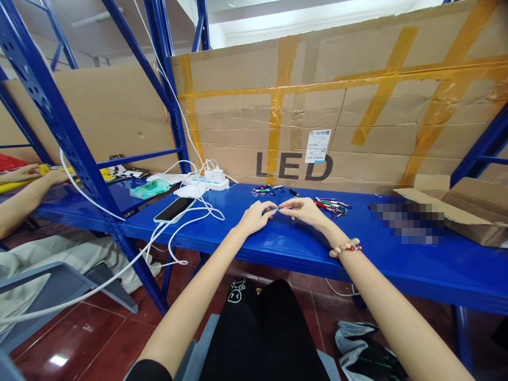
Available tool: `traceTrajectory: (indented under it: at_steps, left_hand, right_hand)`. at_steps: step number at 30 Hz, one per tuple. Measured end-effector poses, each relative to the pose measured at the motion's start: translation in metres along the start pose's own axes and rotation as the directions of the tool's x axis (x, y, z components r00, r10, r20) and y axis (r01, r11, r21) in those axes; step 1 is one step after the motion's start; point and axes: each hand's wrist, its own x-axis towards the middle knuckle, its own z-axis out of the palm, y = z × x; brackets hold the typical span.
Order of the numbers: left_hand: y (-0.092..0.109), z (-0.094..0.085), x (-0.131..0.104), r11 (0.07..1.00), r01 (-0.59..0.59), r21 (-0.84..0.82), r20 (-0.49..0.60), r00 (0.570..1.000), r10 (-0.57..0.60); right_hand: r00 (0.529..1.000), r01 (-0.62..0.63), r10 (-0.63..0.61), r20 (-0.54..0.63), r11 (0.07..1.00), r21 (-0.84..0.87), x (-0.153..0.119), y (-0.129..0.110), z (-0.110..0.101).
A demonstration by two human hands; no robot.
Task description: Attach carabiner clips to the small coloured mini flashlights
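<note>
Above the blue shelf table (273,238), my left hand (255,217) and my right hand (305,212) meet fingertip to fingertip. Both are closed in a pinch around a tiny pale, silvery piece (278,209), mostly hidden by the fingers; its kind is too small to make out. Just beyond my left hand lies a small pile of slim, pen-like coloured pieces (268,190). A second cluster of red, green and purple ones (332,205) sits right of my right hand. A short black piece (294,192) rests between the two groups.
On the left are a phone (174,209), a power strip (216,180) with white cables, and a teal plastic packet (150,188). An open cardboard box (472,206) stands at the right. Taped cardboard (246,127) walls the back. Another person's arm (29,196) shows far left.
</note>
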Motion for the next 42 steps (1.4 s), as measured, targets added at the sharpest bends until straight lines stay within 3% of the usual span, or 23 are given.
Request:
traceTrajectory:
  at_steps: [21,42]
  left_hand:
    - [0.0034,0.0006,-0.0007,0.99,-0.102,-0.097,0.094,0.989,0.111]
    - [-0.0029,0.0046,-0.0024,0.961,-0.069,-0.269,0.09,0.991,0.097]
  right_hand:
    - [0.994,0.107,-0.106,0.014,0.991,-0.076,-0.0015,-0.0019,0.0003]
    - [0.992,0.097,-0.088,0.086,0.99,-0.105,-0.004,-0.0011,-0.0026]
